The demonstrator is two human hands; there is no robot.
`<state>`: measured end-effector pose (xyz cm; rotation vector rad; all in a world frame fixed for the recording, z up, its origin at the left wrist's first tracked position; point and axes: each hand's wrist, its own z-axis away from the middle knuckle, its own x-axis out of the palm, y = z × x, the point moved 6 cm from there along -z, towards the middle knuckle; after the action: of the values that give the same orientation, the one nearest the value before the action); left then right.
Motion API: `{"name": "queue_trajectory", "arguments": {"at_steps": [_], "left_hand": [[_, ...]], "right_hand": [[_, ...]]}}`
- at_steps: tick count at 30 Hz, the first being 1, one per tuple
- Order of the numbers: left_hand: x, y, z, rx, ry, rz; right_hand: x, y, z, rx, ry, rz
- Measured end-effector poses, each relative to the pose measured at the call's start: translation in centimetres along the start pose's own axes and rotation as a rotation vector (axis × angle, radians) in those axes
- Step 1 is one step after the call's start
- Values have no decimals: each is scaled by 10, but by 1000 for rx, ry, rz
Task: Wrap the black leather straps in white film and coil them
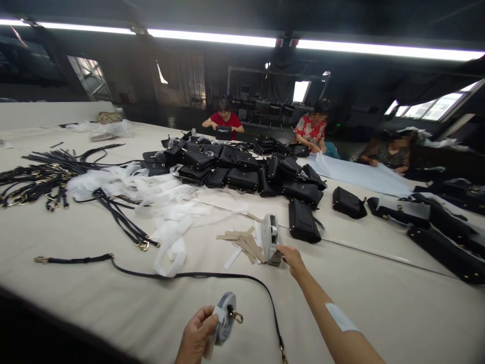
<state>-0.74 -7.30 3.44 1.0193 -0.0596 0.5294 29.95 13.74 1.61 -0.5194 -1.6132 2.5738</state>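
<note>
My left hand (199, 331) is closed around a coiled strap (226, 323) at the bottom centre. The strap is wound into a flat disc with whitish wrapping, and a gold clasp (237, 317) sticks out on its right side. My right hand (292, 259) reaches to the near right side of a grey tape dispenser (270, 237). Its fingers are pinched together at the dispenser's edge; whatever is between them is too small to make out. A long black strap (227, 275) with gold clasps lies stretched across the table between the dispenser and my left hand.
Paper strips (244, 243) lie left of the dispenser. Black handbags (242, 178) are heaped beyond it, with more bags (401, 211) at right. White wrapping (166, 202) and black straps (41, 177) cover the left. Three people sit across the table; one handles a white sheet (356, 174).
</note>
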Motion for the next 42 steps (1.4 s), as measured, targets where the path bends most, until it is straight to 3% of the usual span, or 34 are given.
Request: {"name": "queue_trajectory", "arguments": {"at_steps": [8, 13, 18, 20, 24, 27, 31, 34, 42], "left_hand": [[-5, -3, -3, -25, 30, 136], [7, 5, -4, -49, -106, 244], [15, 17, 1, -10, -134, 260], [15, 22, -1, 34, -112, 198], [14, 24, -7, 111, -93, 104], [17, 24, -10, 183, -146, -43], [19, 28, -7, 314, -164, -237], [20, 32, -1, 326, -190, -288], [17, 29, 0, 172, -283, -20]], "right_hand": [[-3, 39, 28, 15, 105, -39], [-9, 55, 35, 125, -6, 21], [-16, 39, 51, 121, -179, 129], [-4, 25, 77, 59, -319, 139], [43, -4, 153, -85, -651, 120], [77, -19, 193, -138, -759, 114], [101, -23, 203, -181, -731, 114], [106, -18, 198, -175, -686, 132], [114, 6, 186, -69, -575, 179]]}}
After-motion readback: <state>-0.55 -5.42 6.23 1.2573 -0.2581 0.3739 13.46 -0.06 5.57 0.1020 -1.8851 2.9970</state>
